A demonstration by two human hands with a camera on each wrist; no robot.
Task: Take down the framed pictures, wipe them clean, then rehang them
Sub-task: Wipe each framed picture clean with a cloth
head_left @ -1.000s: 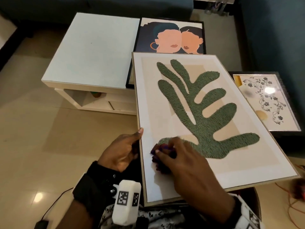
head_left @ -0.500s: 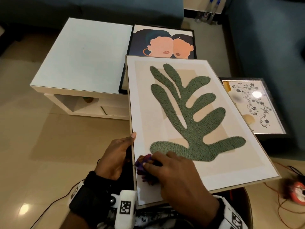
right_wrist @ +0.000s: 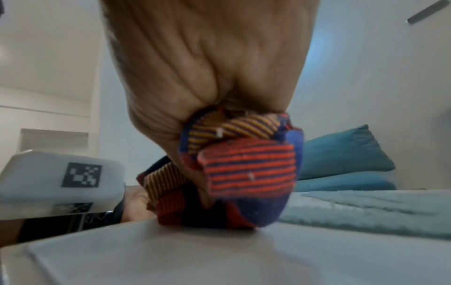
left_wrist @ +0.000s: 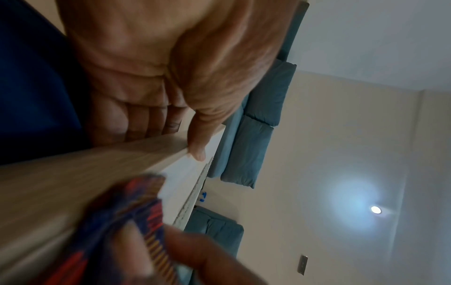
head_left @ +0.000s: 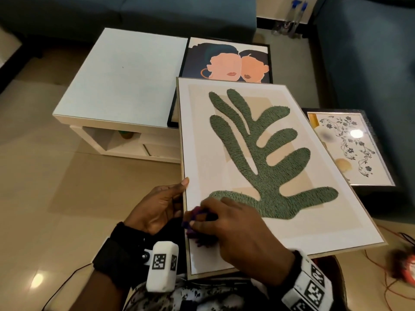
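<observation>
A large light-wood framed picture with a green leaf shape lies tilted across my lap. My left hand grips its left edge, thumb on the front, fingers underneath. My right hand holds a bunched striped cloth in blue, red and orange, pressed on the glass near the lower left corner. In the head view the cloth shows only partly beneath my fingers.
A black-framed picture of two faces lies on the white low table. A floral picture rests at right beside a blue sofa. Orange cable and a red object lie on the floor at right.
My right hand has slid the cloth leftward and down the glass toward the frame's left edge. The left hand keeps its grip on that edge.
</observation>
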